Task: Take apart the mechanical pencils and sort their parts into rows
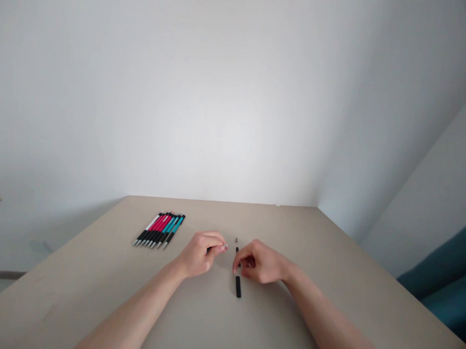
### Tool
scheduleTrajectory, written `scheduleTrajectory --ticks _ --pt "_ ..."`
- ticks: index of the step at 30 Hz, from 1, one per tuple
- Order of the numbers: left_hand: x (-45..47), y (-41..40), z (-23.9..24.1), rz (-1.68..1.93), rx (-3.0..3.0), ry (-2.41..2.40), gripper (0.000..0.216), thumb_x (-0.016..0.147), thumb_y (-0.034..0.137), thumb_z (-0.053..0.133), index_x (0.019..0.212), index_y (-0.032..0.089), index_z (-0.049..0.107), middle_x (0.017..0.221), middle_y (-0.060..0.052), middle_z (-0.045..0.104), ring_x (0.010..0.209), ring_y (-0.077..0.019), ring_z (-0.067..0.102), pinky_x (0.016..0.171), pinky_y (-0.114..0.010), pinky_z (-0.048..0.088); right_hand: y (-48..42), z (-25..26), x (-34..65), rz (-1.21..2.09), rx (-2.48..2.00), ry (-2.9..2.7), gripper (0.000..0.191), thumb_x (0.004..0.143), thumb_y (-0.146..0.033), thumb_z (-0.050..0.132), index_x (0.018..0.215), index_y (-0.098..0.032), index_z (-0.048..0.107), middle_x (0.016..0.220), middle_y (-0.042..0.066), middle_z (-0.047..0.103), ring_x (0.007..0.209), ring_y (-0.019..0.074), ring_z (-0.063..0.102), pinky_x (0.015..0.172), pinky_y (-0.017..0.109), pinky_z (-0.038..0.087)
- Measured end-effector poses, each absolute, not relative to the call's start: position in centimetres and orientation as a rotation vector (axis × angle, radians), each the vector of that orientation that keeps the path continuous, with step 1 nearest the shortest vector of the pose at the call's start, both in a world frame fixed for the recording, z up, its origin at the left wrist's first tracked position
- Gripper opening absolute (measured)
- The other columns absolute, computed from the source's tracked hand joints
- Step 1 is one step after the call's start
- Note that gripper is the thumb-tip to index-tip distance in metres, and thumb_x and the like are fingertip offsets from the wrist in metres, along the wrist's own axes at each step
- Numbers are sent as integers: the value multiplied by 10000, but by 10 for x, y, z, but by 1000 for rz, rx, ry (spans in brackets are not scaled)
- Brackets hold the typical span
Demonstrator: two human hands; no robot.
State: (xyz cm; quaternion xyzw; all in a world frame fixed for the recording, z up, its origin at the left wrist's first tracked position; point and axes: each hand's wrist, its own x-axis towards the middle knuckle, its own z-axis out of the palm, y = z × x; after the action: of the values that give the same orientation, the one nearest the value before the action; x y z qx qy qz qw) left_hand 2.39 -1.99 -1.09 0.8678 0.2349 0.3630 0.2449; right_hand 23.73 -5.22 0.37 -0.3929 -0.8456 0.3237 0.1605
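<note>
My left hand (204,252) is closed in a pinch above the table, left of a row of loose pen parts. A small pen part (226,246) with a pale, shiny end shows at its fingertips; the rest is mostly hidden. My right hand (262,262) is low over the row, its index finger and thumb curled but apart. Between and behind those fingers lies a thin black pen piece (237,250), partly covered. A small silver pen tip (236,240) lies beyond it. Nearer to me lies a short black tube (238,287), like a pen grip.
Several pens (160,230) lie side by side at the table's back left, in white, red and teal with black grips and silver tips. The beige table (197,321) reaches the white wall (228,93). Teal fabric (443,273) hangs at the right.
</note>
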Motion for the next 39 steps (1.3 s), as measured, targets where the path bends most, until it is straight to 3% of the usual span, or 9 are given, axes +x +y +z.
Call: scheduleTrajectory --ticks 15,19,23,27,39 --pt "23 -19 -12 961 2388 617 294 889 194 438 693 130 648 798 -70 638 746 -135 582 694 -229 436 -55 1 237 1103 -1075 -2474 290 632 -80 534 839 -170 716 497 -66 403 434 58 337 403 170 242" --pt "23 -19 -11 970 2388 631 295 888 185 434 694 132 650 802 -70 640 748 -135 585 692 -228 436 -50 0 239 896 -1132 -2388 325 642 -52 503 864 -178 705 487 -71 354 434 59 309 428 175 249" --pt "23 -17 -11 989 2397 615 292 885 168 429 693 130 645 795 -68 639 743 -132 586 686 -226 436 -41 -4 244 591 -1225 -2302 343 664 -47 486 878 -199 708 532 -46 457 487 78 390 507 186 316" --pt "23 -17 -12 982 2415 616 276 876 154 439 690 133 642 790 -62 640 735 -129 586 680 -221 435 -38 -8 244 557 -1144 -2384 340 650 -31 495 835 -205 721 696 2 585 595 97 493 578 187 373" --pt "25 -17 -14 897 2492 663 270 869 128 437 680 137 631 788 -53 643 725 -126 582 680 -219 434 -41 -11 238 623 -1103 -2412 305 623 -12 500 788 -171 701 701 4 586 583 90 504 553 176 389"
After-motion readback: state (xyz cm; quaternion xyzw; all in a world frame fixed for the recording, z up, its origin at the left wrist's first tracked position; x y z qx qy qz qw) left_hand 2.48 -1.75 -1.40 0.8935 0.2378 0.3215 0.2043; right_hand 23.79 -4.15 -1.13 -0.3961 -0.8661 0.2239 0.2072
